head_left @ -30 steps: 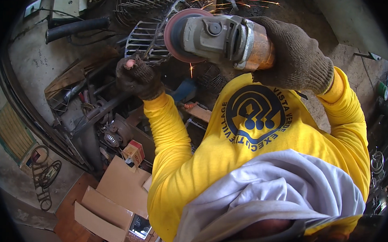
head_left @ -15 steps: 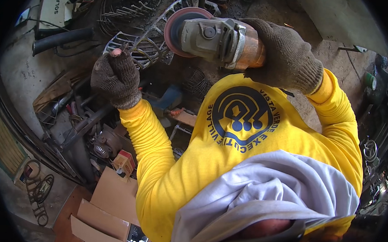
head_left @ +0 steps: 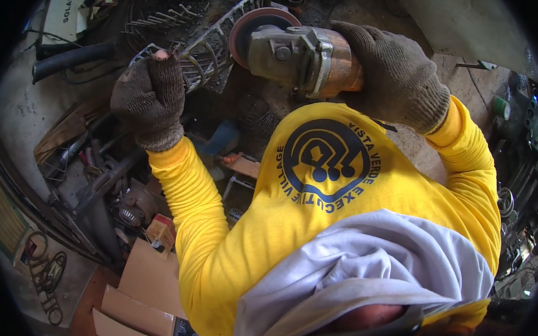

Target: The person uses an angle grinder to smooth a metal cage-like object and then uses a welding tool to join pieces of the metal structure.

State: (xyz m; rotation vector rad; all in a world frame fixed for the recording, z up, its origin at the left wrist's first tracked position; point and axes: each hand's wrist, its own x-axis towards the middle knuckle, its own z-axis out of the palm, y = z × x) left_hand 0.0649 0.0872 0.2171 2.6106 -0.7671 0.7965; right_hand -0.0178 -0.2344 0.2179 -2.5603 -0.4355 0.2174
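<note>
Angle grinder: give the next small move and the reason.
Probably lower the angle grinder so its disc meets the metal grille. The right hand holds it just above, and the left hand already steadies the grille's edge.

We see even, soft daylight with weak shadows, sharp focus at the centre, strong fisheye bending toward a black rim, and dim, murky corners.

The right hand (head_left: 395, 74) covers the rear of the angle grinder (head_left: 296, 54), and the disc's (head_left: 252, 30) far edge hides behind the guard.
</note>
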